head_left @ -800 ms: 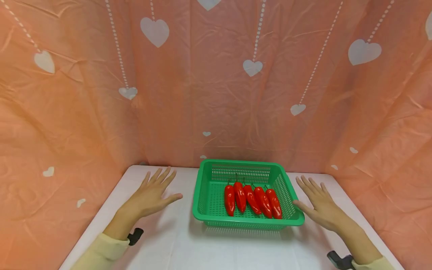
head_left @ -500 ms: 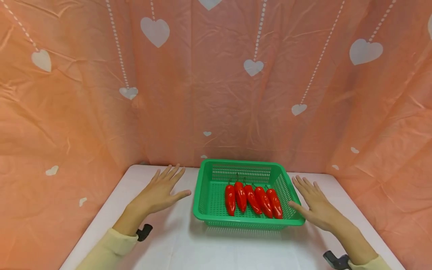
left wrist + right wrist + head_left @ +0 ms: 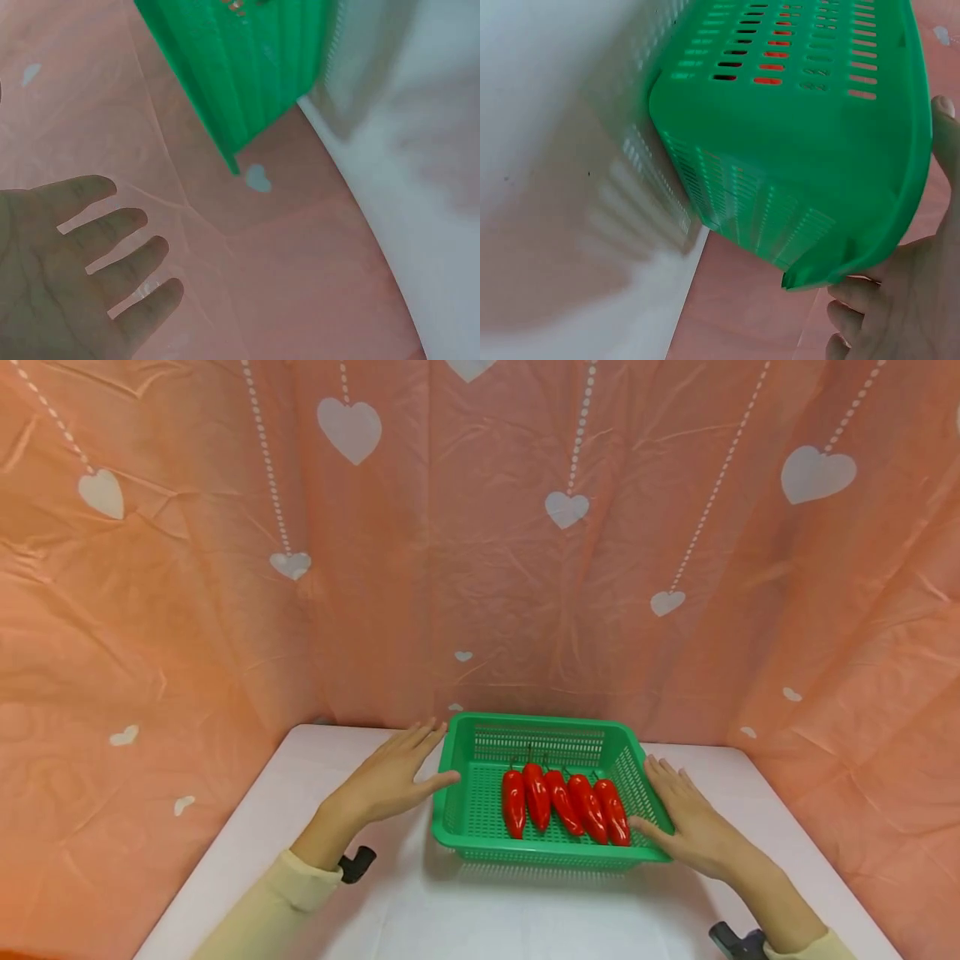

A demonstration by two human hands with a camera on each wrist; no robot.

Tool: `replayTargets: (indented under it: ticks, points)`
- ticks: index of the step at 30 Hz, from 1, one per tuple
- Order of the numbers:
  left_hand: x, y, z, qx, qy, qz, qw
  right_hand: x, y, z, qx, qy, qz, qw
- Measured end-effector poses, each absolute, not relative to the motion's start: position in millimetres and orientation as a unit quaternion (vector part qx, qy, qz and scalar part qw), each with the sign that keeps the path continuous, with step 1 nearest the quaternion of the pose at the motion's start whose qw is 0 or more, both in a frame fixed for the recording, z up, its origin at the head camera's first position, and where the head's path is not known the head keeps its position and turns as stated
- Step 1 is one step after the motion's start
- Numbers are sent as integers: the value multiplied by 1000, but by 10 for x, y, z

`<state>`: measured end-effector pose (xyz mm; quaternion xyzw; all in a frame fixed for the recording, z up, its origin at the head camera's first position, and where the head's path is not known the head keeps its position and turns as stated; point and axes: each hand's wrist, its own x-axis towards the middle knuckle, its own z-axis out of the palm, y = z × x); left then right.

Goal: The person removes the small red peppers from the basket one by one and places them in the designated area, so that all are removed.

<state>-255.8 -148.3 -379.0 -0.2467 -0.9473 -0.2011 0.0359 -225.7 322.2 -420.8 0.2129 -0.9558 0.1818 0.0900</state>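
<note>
A green plastic basket with slotted walls holds several glossy red chili peppers, lying side by side toward its right half. My left hand is at the basket's left side, fingers straight, with the thumb tip overlapping the left rim in the head view. In the left wrist view, that palm faces the basket wall with a gap between. My right hand lies along the right rim, fingers extended outside and thumb reaching over the rim. The right wrist view puts its fingers right at the rim's corner.
The basket stands on a white-covered table near its back edge. Behind and at both sides hangs an orange-pink cloth printed with white hearts. A black wrist mount sits under the left wrist, another mount under the right.
My left hand has moved right, from open table up to the basket's left rim. My right hand has shifted slightly left onto the right rim. The basket and peppers stay in place.
</note>
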Motion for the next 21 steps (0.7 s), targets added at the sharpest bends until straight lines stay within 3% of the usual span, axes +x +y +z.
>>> replayTargets:
  ticks: [21]
  points:
    - [-2675,-901,-3654,-275,-941,-195,-7,-2241,3108,-4265,188,-966,169,50]
